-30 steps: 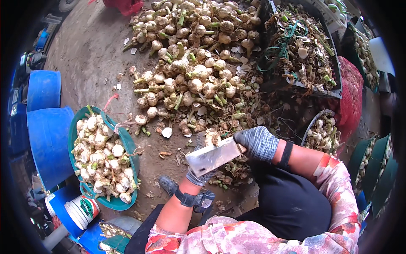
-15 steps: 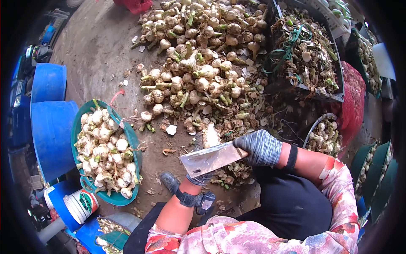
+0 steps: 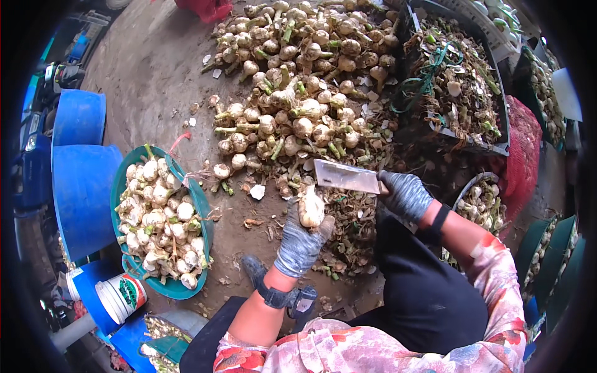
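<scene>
From my end, the heap of rough, stemmed garlic (image 3: 298,93) is cut off at the top of my view. In the dark crate (image 3: 504,127), papery scraps hide the bottom; bulbs bury the floor of the oval green tub (image 3: 207,239). The hands are apart: the knit-gloved right hand (image 3: 405,198) grips a flat rectangular cleaver (image 3: 346,178), covering most of its handle; the left hand (image 3: 300,244), fingers partly hidden, clamps a pale, rounded bulb (image 3: 310,208) near the blade.
</scene>
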A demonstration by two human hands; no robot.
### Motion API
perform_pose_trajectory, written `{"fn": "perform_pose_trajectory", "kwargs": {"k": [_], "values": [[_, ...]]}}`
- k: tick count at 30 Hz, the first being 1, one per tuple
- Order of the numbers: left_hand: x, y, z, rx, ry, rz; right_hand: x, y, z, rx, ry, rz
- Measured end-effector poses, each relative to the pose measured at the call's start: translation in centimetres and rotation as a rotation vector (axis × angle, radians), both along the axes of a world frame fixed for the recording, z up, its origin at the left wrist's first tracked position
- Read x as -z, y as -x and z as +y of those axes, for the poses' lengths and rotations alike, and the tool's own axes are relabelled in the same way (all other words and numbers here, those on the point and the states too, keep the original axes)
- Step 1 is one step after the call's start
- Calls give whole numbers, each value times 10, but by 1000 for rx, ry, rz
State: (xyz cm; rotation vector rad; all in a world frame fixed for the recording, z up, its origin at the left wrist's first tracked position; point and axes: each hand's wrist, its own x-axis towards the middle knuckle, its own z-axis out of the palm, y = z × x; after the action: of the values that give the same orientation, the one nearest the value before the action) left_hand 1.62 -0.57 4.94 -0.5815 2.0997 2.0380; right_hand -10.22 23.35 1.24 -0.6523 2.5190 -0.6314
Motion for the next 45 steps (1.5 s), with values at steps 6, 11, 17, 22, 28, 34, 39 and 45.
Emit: {"fn": "perform_pose_trajectory", "kwargs": {"k": [6, 11, 17, 22, 28, 34, 39, 45], "values": [[36, -20, -17, 421, 704, 395, -63, -12, -29, -376, 112, -68], [31, 0, -11, 316, 413, 162, -39, -3, -13, -304, 20, -69], [-12, -4, -41, -302, 33, 191, 16, 3, 29, 52, -100, 47], [-57, -37, -201, -804, -844, 771, 16, 0, 20, 105, -50, 46], [-26, -2, -191, -684, -432, 309, 11, 0, 14, 149, -64, -22], [113, 64, -210, 57, 1202, 94, 9, -1, 14, 173, -72, -105], [135, 96, -198, 505, 1433, -364, 7, -8, 26, 198, -58, -207], [136, 58, -178, -15, 311, -292, 5, -12, 12, 33, -51, -193]]}}
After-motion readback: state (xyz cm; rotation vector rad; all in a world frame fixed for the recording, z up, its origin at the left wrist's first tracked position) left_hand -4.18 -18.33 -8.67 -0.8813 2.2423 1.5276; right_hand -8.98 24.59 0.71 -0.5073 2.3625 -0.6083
